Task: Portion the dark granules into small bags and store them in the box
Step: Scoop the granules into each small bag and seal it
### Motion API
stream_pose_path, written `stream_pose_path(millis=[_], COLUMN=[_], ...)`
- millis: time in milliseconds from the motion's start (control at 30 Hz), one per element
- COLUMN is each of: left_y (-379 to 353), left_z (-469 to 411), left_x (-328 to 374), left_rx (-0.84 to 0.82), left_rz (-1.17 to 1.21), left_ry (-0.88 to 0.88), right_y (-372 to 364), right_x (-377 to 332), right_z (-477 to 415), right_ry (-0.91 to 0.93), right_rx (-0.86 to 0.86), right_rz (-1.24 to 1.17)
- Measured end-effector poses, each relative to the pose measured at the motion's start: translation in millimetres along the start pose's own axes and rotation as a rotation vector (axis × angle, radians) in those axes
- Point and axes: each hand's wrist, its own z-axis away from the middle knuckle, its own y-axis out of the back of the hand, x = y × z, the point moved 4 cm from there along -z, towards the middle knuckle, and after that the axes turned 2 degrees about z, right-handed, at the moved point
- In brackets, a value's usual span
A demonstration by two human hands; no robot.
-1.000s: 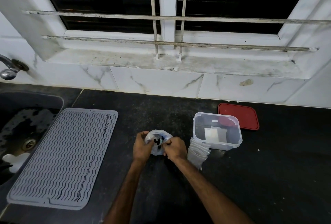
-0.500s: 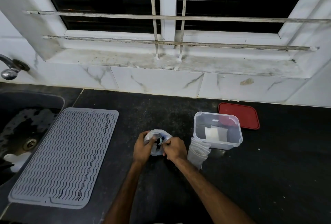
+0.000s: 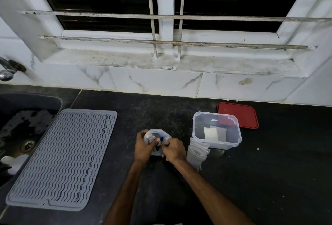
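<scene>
Black counter [image 3: 251, 179]; at lower centre, left hand [image 3: 143, 148] and right hand [image 3: 173, 150] curl fingers onto a crumpled clear bag [image 3: 162, 133], bunched round, mouth facing up, dark granules [image 3: 159, 139] inside.

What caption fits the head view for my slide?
Left hand and right hand hold a clear bag of dark granules beside small bags, an open box and red lid.

Grey mat [image 3: 61, 158] with wavy ridges left of the left grip [image 3: 143, 148]. Clear bag [image 3: 158, 133], dark inside, between it and the right grip [image 3: 174, 150]. Right of that: clear box [image 3: 213, 145], red lid [image 3: 240, 115]. Black speckled table [image 3: 269, 170]; white, grey-veined tiles [image 3: 152, 81] beyond.
</scene>
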Motion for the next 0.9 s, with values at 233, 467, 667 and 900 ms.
stream_pose_path(millis=[233,467,667,900], left_y=[2.2,1.4,10.5,20.0], left_z=[-1.5,1.0,1.8,-0.4], left_x=[-6.7,-7.4,-15.9,-15.2], left_rx=[0.013,-0.01,-0.017,0.128], left_rz=[0.168,0.226,0.29,0.272], left_ry=[0.074,0.138,0.203,0.158], right_y=[-1.7,-5.7,-7.1,0.8], right_x=[0.9,0.9,-0.7,-3.0], right_z=[-0.6,-1.9,-2.8,3.0], right_ry=[0.004,0.004,-0.007,0.044], right_rx=[0.002,-0.008,-0.027,-0.03], right_rz=[-0.022,-0.069,-0.155,-0.224])
